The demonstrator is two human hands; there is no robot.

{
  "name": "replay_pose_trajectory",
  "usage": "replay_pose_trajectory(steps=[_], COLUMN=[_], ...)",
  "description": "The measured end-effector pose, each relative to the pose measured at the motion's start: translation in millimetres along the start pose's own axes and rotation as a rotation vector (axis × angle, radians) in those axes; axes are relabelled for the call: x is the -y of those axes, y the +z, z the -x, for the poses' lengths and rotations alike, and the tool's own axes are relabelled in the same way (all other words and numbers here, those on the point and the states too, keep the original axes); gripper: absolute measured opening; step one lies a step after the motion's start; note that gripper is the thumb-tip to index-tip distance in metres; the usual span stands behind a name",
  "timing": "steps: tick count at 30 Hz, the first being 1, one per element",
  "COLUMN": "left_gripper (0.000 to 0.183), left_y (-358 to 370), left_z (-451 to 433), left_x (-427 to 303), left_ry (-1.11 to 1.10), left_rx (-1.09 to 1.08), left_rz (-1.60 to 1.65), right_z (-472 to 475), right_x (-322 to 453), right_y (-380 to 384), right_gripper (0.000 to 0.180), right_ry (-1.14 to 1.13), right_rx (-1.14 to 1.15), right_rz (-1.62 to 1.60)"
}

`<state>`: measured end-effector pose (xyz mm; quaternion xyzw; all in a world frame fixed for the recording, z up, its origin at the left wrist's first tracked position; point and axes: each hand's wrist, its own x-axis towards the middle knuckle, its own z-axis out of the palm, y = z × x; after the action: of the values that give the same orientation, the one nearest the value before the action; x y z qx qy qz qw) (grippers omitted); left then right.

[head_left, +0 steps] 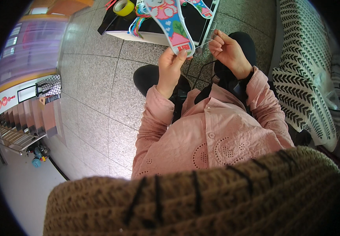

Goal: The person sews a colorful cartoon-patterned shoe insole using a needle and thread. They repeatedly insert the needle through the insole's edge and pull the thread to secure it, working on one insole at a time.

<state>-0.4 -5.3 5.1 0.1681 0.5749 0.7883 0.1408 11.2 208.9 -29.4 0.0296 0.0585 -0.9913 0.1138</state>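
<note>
My left hand (171, 66) grips the lower end of a shoe insole (177, 28) with a white edge and a blue, pink and green pattern, thumb on top. From the insole's edge a thin white thread (204, 44) runs across to my right hand (227, 50). There the thumb and fingertips are pinched together on the thread; whether they also hold a needle is too small to tell. A second patterned insole (201, 8) lies on the black table top beyond. Multicoloured thread skeins (139, 22) rest on the table, partly hanging over its near edge.
A roll of yellow tape (123, 7) and a red-handled tool (110, 4) lie on the black table (155, 27). On the right stands a seat with a leaf-patterned cover (299, 88). Stairs with a metal railing (25, 141) are at far left. Speckled floor tiles (96, 79) lie between.
</note>
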Motion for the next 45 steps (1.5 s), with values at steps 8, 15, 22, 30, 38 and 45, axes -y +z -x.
replay_pose_trajectory(steps=[8, 15, 22, 30, 38, 45], left_gripper=[0.019, 0.012, 0.023, 0.029, 0.029, 0.03], left_y=[1, -9, -8, -6, -7, -10], left_z=[-3, -11, -10, -5, -4, -4], left_x=[0, 3, 3, -1, -2, 0], left_ry=[0.058, -0.022, -0.227, -0.238, -0.252, -0.248], left_rx=[-0.071, 0.035, 0.165, 0.189, 0.164, 0.157], left_rz=[-0.063, 0.463, 0.828, 0.898, 0.869, 0.852], right_z=[8, 6, 19, 14, 13, 13], right_x=[-10, -10, -50, -58, -60, -60], right_y=[21, 58, 89, 91, 88, 88], right_gripper=[0.012, 0.012, 0.011, 0.02, 0.021, 0.021], right_ry=[-0.119, -0.304, -0.468, -0.666, -0.727, -0.759], right_rx=[-0.051, -0.007, 0.291, 0.4, 0.438, 0.446], right_rz=[0.573, 0.828, 1.607, 1.819, 1.881, 1.903])
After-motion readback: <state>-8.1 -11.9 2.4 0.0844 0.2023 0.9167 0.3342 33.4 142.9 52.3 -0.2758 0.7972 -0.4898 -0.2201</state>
